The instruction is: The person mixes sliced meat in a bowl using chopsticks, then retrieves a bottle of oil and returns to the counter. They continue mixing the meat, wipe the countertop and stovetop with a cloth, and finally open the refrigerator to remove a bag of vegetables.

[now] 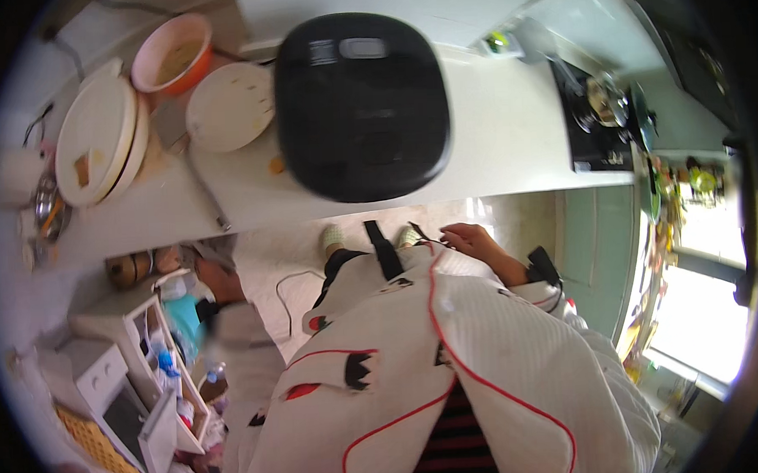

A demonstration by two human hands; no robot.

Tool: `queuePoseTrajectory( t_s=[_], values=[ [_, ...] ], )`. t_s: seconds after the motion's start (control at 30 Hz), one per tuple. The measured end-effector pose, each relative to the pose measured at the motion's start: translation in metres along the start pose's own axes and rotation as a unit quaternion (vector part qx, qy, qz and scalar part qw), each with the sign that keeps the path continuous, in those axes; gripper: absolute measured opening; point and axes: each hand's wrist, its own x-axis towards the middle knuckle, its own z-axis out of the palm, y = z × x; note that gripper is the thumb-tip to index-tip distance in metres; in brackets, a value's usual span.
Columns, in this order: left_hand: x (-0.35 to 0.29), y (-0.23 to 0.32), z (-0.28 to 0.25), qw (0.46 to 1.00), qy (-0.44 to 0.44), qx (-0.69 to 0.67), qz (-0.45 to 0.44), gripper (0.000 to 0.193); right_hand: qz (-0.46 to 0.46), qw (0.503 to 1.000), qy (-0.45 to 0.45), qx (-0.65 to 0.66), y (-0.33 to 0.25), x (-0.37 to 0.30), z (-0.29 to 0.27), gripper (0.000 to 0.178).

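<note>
My right hand point(475, 242) hangs in front of the white, red-edged garment point(502, 349), below the counter's front edge. Its fingers are apart and nothing shows in them. A dark strap lies near its fingertips. To the left, my left hand point(218, 281) is lowered under the counter edge, close to a white shelf unit point(146, 318); blur hides its fingers. Above and between both hands, a black rounded cooker point(362, 148) stands on the counter with its lid down.
On the white counter point(505, 129) are a cream plate point(230, 108), an orange bowl point(187, 71), a large white lidded container point(96, 147) and a cleaver-like tool point(200, 178). A black stove point(600, 155) lies right. A cord point(282, 296) crosses the floor.
</note>
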Motion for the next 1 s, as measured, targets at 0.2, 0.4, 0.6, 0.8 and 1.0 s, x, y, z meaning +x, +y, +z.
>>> queuePoseTrajectory(
  t_s=[0.2,0.4,0.6,0.8,1.0],
  values=[
    [-0.142,-0.029,-0.002,0.831,-0.15,0.517,-0.143,0.05,0.11,0.989,0.031,0.09,-0.006,-0.022,-0.007,0.031],
    [-0.212,-0.034,0.116,0.596,-0.564,0.505,0.268,0.062,0.117,0.983,0.054,0.132,0.023,-0.046,-0.011,0.032],
    [-0.261,-0.105,0.227,0.471,-0.561,0.571,0.371,0.079,0.109,0.985,0.084,0.104,0.055,-0.087,-0.036,0.031],
    [-0.295,-0.183,0.278,0.253,-0.494,0.718,0.42,0.097,0.119,0.942,0.246,0.195,0.133,-0.148,-0.054,0.028],
    [-0.315,-0.222,0.315,0.165,-0.511,0.691,0.484,0.086,0.195,0.869,0.338,0.305,0.195,-0.202,-0.05,0.028]
  ],
)
